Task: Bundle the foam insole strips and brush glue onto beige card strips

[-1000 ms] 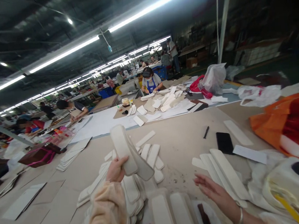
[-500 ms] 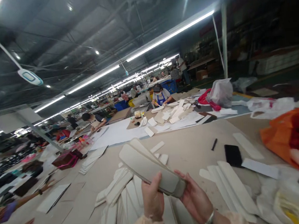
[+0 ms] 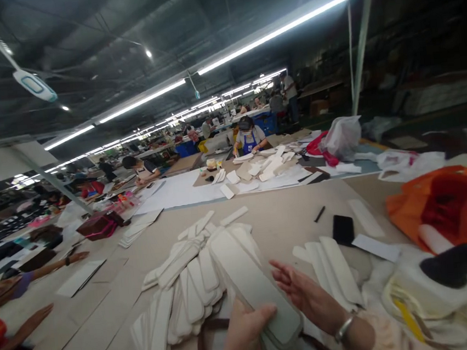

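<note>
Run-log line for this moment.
left hand: grips pale strip | right hand: open beside it | about: fanned pale pieces, black slab, orange bag

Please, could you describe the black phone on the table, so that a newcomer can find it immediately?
On the beige-topped table, find the large orange bag at the right. To its left, just beyond a group of long pale strips, lies the phone. It is a flat black rectangle, much wider than the thin black pen on its left.
</note>
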`<state>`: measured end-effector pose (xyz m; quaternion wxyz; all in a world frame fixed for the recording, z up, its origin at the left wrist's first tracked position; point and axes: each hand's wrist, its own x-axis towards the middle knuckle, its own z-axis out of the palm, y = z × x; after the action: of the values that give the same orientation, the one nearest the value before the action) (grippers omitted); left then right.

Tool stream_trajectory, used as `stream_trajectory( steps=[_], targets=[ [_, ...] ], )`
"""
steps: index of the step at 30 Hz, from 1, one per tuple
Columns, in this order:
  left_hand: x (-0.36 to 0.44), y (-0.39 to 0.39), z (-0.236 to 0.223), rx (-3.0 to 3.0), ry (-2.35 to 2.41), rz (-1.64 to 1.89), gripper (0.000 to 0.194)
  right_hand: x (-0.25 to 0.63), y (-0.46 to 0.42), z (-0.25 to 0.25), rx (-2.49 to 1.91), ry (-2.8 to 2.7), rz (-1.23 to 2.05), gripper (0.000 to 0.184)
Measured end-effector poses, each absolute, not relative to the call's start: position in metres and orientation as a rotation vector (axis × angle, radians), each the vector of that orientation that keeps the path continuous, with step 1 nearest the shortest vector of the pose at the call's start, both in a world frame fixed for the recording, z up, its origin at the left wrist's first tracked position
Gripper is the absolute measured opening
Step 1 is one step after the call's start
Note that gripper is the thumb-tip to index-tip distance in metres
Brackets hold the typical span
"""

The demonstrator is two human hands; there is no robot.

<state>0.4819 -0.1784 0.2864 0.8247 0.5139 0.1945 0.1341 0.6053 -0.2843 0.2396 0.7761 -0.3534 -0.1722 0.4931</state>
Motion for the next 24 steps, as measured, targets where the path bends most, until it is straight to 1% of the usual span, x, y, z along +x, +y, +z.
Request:
stream_trajectory(
  steps=[2, 3, 5, 7, 10, 13, 15, 16, 19, 20, 22, 24],
  targets=[
    [0.486, -0.185, 0.279, 1.13, 0.435, 0.176, 0.045, 0.611, -0.282, 0.247, -0.91, -0.516, 0.979, 0.063],
    [0.489, -0.188, 0.276, 1.149, 0.455, 0.124, 0.047, 0.612, -0.281, 0.25, -0.994, -0.575, 0.915, 0.063],
    [0.495, -0.195, 0.268, 1.143, 0.484, 0.037, 0.05, 0.613, -0.278, 0.253, -1.126, -0.584, 0.814, 0.055],
    [0.499, -0.203, 0.26, 1.072, 0.502, -0.006, 0.052, 0.614, -0.279, 0.246, -1.153, -0.443, 0.787, 0.046],
    [0.496, -0.214, 0.244, 0.953, 0.527, -0.112, 0.059, 0.62, -0.292, 0.213, -1.101, -0.206, 0.801, 0.047],
    [0.478, -0.218, 0.228, 1.029, 0.651, -0.271, 0.067, 0.628, -0.311, 0.165, -1.176, 0.01, 0.819, 0.05],
    [0.459, -0.215, 0.222, 1.182, 0.754, -0.214, 0.069, 0.627, -0.32, 0.136, -1.227, 0.122, 0.861, 0.05],
    [0.447, -0.21, 0.221, 1.25, 0.786, -0.138, 0.066, 0.623, -0.322, 0.124, -1.24, 0.151, 0.882, 0.051],
    [0.413, -0.189, 0.221, 1.385, 0.923, 0.16, 0.048, 0.601, -0.316, 0.104, -1.268, 0.129, 0.918, 0.051],
    [0.402, -0.18, 0.219, 1.41, 0.995, 0.248, 0.045, 0.593, -0.309, 0.101, -1.292, 0.097, 0.928, 0.051],
    [0.383, -0.165, 0.212, 1.442, 1.137, 0.368, 0.049, 0.577, -0.292, 0.098, -1.353, 0.023, 0.946, 0.05],
    [0.37, -0.154, 0.198, 1.449, 1.24, 0.385, 0.059, 0.565, -0.273, 0.096, -1.415, -0.049, 0.96, 0.049]
  ],
)
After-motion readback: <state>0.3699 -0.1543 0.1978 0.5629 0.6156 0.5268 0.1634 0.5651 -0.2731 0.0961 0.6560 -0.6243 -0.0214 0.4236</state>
